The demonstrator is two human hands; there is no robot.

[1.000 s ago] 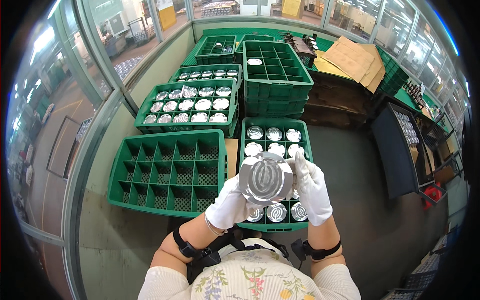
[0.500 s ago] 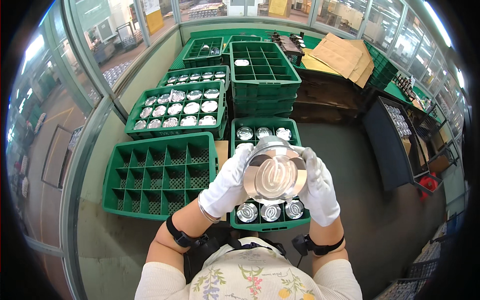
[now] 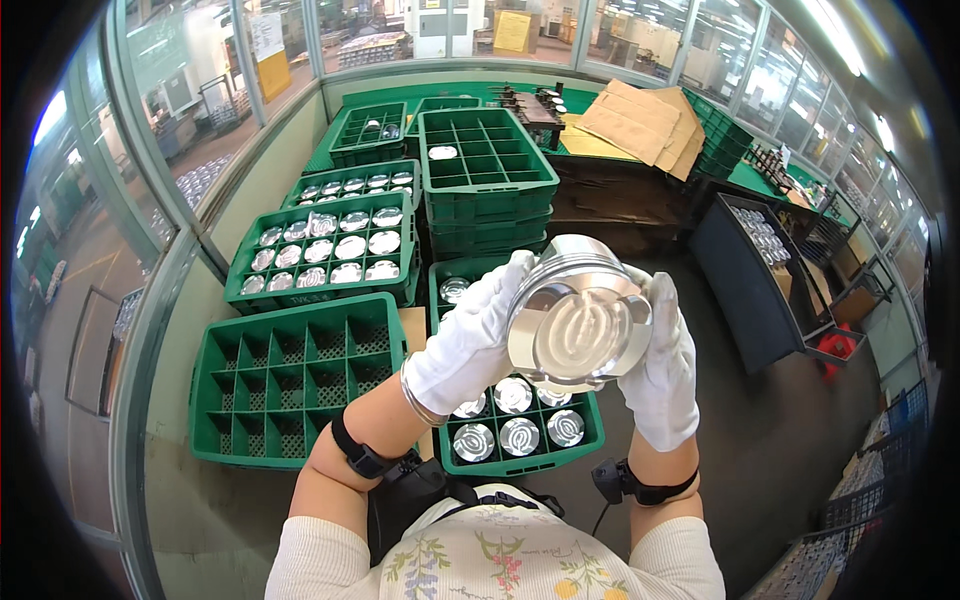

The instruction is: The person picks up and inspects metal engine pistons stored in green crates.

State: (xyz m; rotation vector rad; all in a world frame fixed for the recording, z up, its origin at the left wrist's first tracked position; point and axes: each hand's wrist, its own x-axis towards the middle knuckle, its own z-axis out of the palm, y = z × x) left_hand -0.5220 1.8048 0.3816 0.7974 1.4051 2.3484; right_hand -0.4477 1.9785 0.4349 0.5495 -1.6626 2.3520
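A shiny metal piston (image 3: 582, 330) is held up in front of me with its crown, marked by a looped relief, tilted toward me. My left hand (image 3: 462, 338), in a white glove, grips its left side. My right hand (image 3: 664, 365), gloved the same way, closes on the right side, fingers partly behind the piston. Below and behind it stands a green divided crate (image 3: 520, 466) with similar pistons (image 3: 520, 436) lying crown up in its compartments. The piston and my hands hide the crate's middle.
To the left lies a green crate (image 3: 268, 462) with bare mesh-bottomed compartments. Beyond it, another crate (image 3: 318, 297) holds rows of pistons. A stack of green crates (image 3: 490, 187) rises ahead. Brown cardboard (image 3: 632, 122) lies on the far bench; a dark cart (image 3: 745, 272) stands right.
Both hands have moved slightly right with the piston and tipped it, so more of its ringed side shows. The whole view has shifted, with the crates now further left.
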